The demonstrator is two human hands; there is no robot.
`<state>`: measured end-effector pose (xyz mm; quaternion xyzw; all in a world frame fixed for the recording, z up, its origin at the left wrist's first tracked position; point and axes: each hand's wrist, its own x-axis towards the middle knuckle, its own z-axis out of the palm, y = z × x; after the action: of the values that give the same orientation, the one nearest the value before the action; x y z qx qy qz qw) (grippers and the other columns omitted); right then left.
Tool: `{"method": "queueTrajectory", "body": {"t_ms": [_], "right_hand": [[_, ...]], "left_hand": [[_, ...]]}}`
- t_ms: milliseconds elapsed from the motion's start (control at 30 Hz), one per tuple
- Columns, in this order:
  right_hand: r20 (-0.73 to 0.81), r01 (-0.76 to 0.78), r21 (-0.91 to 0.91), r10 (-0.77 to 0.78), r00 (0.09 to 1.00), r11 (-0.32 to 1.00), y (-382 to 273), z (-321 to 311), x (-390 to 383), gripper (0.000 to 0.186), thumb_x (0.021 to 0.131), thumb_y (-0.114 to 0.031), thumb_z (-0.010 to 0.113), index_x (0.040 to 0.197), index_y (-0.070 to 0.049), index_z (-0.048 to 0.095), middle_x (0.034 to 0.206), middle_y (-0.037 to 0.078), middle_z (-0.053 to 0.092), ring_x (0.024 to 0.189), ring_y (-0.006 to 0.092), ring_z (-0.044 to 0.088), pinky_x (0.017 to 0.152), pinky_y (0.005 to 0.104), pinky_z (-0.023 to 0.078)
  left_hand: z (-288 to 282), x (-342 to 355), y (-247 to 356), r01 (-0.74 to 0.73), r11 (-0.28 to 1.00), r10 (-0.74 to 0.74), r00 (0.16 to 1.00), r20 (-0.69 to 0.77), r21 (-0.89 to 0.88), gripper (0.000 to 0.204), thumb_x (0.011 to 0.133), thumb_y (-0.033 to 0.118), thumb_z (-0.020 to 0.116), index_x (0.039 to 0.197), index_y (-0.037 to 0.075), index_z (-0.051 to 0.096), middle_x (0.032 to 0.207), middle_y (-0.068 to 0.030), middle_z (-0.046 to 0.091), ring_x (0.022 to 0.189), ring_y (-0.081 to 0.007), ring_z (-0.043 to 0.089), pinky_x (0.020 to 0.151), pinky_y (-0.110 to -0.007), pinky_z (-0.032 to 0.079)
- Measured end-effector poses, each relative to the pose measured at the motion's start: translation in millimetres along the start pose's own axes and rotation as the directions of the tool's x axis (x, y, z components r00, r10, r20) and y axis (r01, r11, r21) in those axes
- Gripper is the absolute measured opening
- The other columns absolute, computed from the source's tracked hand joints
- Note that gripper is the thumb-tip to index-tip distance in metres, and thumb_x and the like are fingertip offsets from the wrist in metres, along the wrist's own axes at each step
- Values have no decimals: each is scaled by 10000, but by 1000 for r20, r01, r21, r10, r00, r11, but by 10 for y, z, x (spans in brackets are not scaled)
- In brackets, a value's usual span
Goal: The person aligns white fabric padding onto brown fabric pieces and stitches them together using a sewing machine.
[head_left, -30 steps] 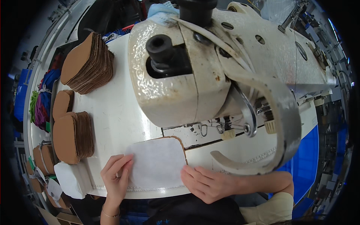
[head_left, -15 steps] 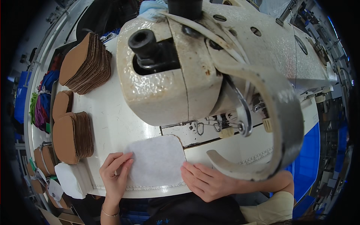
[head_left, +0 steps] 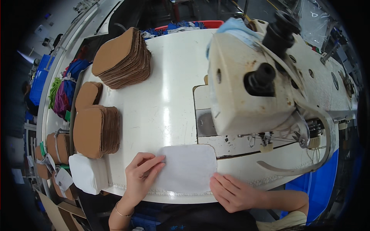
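Note:
My left hand (head_left: 143, 173) pinches the left edge of a rounded white sheet (head_left: 186, 169), which lies on the front of the white worktable (head_left: 162, 107); a thin tan rim shows along its upper right. My right hand (head_left: 233, 194) holds the lower right edge with bunched fingers. Just behind the sheet stands an off-white industrial sewing machine (head_left: 250, 104), its curved guard (head_left: 323, 150) arching down to the right. Left of my left hand is a pile of white pieces (head_left: 85, 173).
Stacks of brown rounded pieces (head_left: 111, 57) (head_left: 92, 131) stand along the left, beside coloured bundles (head_left: 61, 100) and tied brown bundles (head_left: 56, 148). A blue bin (head_left: 316, 184) sits below the table's right end; another (head_left: 38, 84) is far left. A red tray (head_left: 212, 24) is behind.
The view has shifted, so the machine sits farther right and more of the table's back shows. Both hands still hold the white sheet in much the same way.

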<state>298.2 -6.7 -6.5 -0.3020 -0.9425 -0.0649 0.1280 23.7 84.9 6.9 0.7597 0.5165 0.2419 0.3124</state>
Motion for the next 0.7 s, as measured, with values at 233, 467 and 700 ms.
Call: {"method": "queueTrajectory", "body": {"t_ms": [233, 467, 700], "right_hand": [[-86, -47, -26, 45, 995, 999, -3, 31, 46, 194, 812, -121, 595, 919, 17, 679, 1018, 115, 662, 1000, 249, 648, 876, 335, 496], [-60, -46, 11, 47, 997, 999, -6, -10, 63, 163, 821, -71, 620, 945, 17, 679, 1006, 123, 675, 981, 251, 667, 863, 327, 517], [-35, -34, 4, 34, 999, 999, -3, -5, 40, 159, 839, -77, 604, 944, 14, 679, 1005, 119, 676, 981, 247, 669, 869, 327, 517]], "left_hand": [[0, -6, -37, 32, 996, -34, 999, -17, -86, 227, 782, -23, 746, 999, 43, 750, 913, -49, 612, 714, -107, 576, 599, -220, 462], [-35, -11, -91, -13, 998, 14, 999, 30, -57, 237, 810, -9, 732, 1043, 37, 735, 963, -69, 607, 738, -128, 621, 612, -248, 515], [-22, -15, -113, -39, 998, 40, 999, 22, -58, 239, 793, -8, 743, 1027, 38, 740, 963, -71, 605, 735, -135, 614, 620, -256, 510]]}}
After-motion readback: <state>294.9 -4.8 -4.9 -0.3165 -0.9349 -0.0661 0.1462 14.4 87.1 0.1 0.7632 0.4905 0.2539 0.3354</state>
